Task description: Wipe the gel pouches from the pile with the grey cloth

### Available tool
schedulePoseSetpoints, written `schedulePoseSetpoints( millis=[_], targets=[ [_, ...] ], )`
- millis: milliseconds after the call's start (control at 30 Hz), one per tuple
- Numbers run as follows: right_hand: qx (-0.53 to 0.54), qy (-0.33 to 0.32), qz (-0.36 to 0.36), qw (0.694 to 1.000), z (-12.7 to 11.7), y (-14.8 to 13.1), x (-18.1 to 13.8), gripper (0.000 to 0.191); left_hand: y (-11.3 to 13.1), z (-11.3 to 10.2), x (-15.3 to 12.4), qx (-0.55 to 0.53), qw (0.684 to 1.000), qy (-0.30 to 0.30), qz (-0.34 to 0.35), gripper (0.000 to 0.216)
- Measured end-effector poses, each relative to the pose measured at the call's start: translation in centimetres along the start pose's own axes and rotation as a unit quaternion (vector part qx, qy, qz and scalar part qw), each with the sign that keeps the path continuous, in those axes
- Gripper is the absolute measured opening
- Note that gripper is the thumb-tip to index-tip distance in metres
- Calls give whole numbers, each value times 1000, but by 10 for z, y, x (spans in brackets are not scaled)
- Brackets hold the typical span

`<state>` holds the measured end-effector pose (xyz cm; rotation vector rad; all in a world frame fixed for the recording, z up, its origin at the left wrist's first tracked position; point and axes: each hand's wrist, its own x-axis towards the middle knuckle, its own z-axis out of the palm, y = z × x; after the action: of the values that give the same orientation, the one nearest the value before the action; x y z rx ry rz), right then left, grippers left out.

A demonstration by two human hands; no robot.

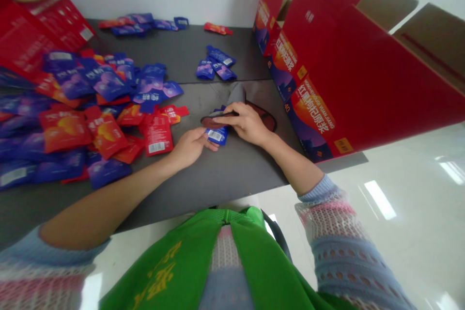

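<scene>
My left hand (189, 147) pinches the lower left side of a blue pouch (217, 136) with a white barcode label, just above the dark table. In my right hand (247, 123) is a grey-and-brown cloth (267, 117) with dark edging. Part of the cloth lies over the upper part of that pouch, under my fingers, and the rest spreads onto the table behind the hand. A red pouch (159, 133) lies flat left of my left hand, at the edge of a large heap of red and blue pouches (105, 82).
Red cartons with raised flaps (319, 72) line the table's right side. Another red carton (36, 34) stands at the far left. Several blue pouches (218, 64) lie beyond my hands. A red pouch (218, 28) and a small blue group (134, 24) sit near the wall.
</scene>
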<state>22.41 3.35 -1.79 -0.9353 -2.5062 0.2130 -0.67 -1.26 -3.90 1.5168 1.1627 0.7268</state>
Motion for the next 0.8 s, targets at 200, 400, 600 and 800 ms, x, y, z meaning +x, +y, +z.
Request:
schedulePoseSetpoints(
  millis=[200,400,600,800],
  targets=[
    [-98,-56,94,989,0,-19,4,40,3,2,1,-42,999,9,-21,28],
    [-214,-75,216,950,3,-30,12,43,9,-1,1,-82,996,-5,-38,23],
    [-253,-57,291,921,8,-27,19,45,11,0,1,-75,996,-4,-46,22],
    [-213,-84,225,947,-1,-26,6,47,9,2,3,-94,994,1,-46,24]
  ],
)
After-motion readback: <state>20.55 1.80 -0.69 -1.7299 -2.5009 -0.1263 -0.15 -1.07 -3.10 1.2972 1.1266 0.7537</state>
